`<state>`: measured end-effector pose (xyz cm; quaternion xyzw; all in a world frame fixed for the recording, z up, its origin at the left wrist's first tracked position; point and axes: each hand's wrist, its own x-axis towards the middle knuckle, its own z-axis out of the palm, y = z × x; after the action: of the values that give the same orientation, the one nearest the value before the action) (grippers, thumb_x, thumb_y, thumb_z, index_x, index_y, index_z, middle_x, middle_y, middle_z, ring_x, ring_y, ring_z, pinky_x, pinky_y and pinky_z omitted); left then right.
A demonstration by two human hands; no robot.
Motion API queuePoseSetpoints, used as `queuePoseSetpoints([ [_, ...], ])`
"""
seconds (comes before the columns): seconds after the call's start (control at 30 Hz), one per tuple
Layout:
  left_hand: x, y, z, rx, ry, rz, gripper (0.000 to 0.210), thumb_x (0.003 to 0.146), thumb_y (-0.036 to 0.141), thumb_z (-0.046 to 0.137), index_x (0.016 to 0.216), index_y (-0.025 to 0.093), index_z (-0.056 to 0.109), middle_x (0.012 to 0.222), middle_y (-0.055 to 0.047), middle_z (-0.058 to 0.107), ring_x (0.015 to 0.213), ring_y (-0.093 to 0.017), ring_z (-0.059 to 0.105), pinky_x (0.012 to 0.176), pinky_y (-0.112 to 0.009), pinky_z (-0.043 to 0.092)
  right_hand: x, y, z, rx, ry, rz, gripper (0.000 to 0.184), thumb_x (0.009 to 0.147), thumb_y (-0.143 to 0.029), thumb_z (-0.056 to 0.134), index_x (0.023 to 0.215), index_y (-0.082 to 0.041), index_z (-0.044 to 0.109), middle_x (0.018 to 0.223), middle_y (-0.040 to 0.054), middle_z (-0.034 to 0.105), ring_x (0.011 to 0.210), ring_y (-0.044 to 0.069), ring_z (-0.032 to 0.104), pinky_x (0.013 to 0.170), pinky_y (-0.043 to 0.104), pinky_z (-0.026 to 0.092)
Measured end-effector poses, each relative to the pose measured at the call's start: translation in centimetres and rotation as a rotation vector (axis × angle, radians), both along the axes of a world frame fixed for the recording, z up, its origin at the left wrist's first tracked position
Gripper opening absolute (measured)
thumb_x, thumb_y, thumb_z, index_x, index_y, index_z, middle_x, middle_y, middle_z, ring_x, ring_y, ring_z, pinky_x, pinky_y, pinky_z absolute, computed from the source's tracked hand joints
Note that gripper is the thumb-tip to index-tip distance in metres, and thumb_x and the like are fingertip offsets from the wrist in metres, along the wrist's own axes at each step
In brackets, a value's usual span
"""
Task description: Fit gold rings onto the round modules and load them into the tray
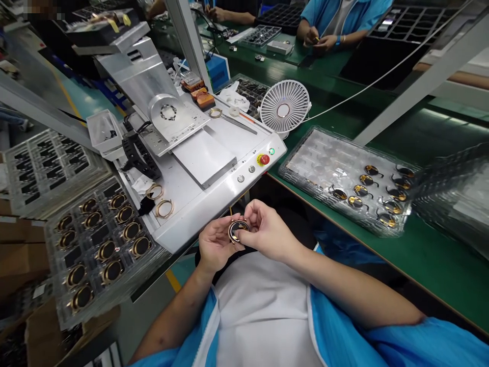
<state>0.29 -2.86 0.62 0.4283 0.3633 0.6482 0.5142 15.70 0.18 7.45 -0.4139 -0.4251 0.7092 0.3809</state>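
Note:
Close to my chest, my left hand point(214, 244) and my right hand point(267, 232) together hold one small round part point(237, 229) with a gold rim and a dark face. The fingers of both hands pinch its edge. Just ahead of my hands is the front edge of a white machine point(198, 204) with a metal plate and a round fixture point(168, 112). Two loose gold rings point(160, 200) lie on the machine's left corner.
A clear tray point(95, 239) of gold-rimmed parts stands at the left. Another clear tray point(321, 163) on the green bench at the right holds several gold parts. A small white fan point(284, 107) stands behind the machine. Other people's hands work at the far side.

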Motion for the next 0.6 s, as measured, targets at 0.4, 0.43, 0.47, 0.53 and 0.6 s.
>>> queuePoseSetpoints([
  [0.4,0.0,0.0,-0.2,-0.035,-0.037,0.022,0.059,0.049,0.016,0.102,0.103,0.028,0.080,0.106,-0.005,0.083,0.094,-0.027,0.081,0.083,-0.036,0.068,-0.2,0.1,-0.5,-0.013,0.026,0.013,0.035,0.063,-0.019,0.073,0.082,-0.024,0.044,0.060,-0.0099,0.059,0.052,0.010,0.058,0.050,0.020,0.042],
  [0.43,0.0,0.0,-0.2,-0.024,-0.037,0.024,0.059,0.050,0.016,0.101,0.104,0.028,0.080,0.107,-0.005,0.083,0.094,-0.027,0.081,0.084,-0.036,0.068,-0.2,0.3,-0.6,-0.026,0.042,0.018,0.037,0.063,-0.020,0.075,0.083,-0.024,0.044,0.060,-0.0095,0.060,0.052,0.011,0.059,0.050,0.020,0.044],
  [0.47,-0.1,-0.1,-0.3,-0.008,-0.037,0.023,0.059,0.051,0.016,0.101,0.105,0.029,0.080,0.108,-0.005,0.083,0.095,-0.027,0.081,0.084,-0.035,0.068,-0.1,0.4,-0.7,-0.047,0.054,0.029,0.040,0.063,-0.022,0.078,0.083,-0.024,0.044,0.061,-0.0089,0.062,0.052,0.011,0.060,0.050,0.021,0.045],
  [0.53,-0.1,-0.1,-0.6,0.028,-0.034,0.015,0.058,0.056,0.016,0.099,0.109,0.030,0.080,0.112,-0.005,0.082,0.099,-0.026,0.080,0.086,-0.035,0.068,0.2,0.8,-0.9,-0.092,0.035,0.065,0.045,0.061,-0.027,0.085,0.083,-0.023,0.046,0.062,-0.0068,0.065,0.051,0.012,0.061,0.048,0.021,0.047],
  [0.6,-0.2,-0.2,-0.8,0.063,-0.025,-0.002,0.057,0.061,0.016,0.097,0.113,0.031,0.079,0.116,-0.005,0.080,0.102,-0.026,0.079,0.088,-0.035,0.067,0.7,1.1,-1.1,-0.118,-0.037,0.127,0.047,0.059,-0.033,0.092,0.080,-0.020,0.052,0.061,-0.0040,0.066,0.050,0.012,0.061,0.044,0.020,0.047],
])
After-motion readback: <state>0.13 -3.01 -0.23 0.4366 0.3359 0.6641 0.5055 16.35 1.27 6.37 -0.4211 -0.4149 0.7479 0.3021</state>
